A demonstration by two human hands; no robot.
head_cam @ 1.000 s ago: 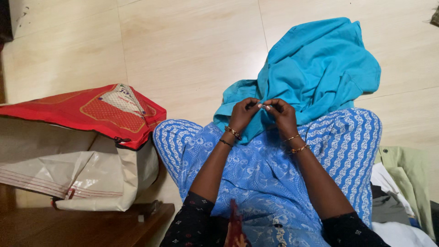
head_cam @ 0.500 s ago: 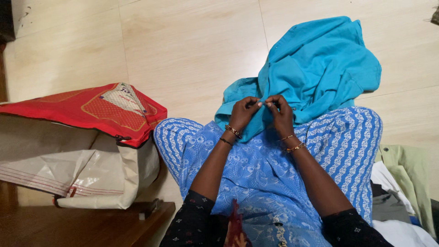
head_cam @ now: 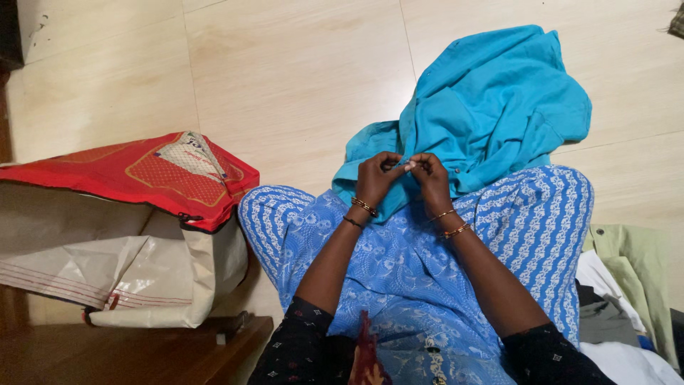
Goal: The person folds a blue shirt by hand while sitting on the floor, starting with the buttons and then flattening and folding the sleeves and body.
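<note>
A turquoise garment lies bunched on the tiled floor and over my knees. My left hand and my right hand meet at its near edge, fingertips pinched together on a small spot of the cloth between them. What sits between the fingertips is too small to make out. Both wrists wear thin bangles. My lap is covered by a blue and white patterned garment.
A red zip bag lies on a pale plastic sack at the left. A dark wooden board is at the bottom left. A heap of green, white and grey clothes lies at the right. Pale floor tiles stretch beyond.
Both hands stay pinched on the turquoise cloth; my right hand has shifted slightly left and its fingers have moved a little. Nothing else has moved.
</note>
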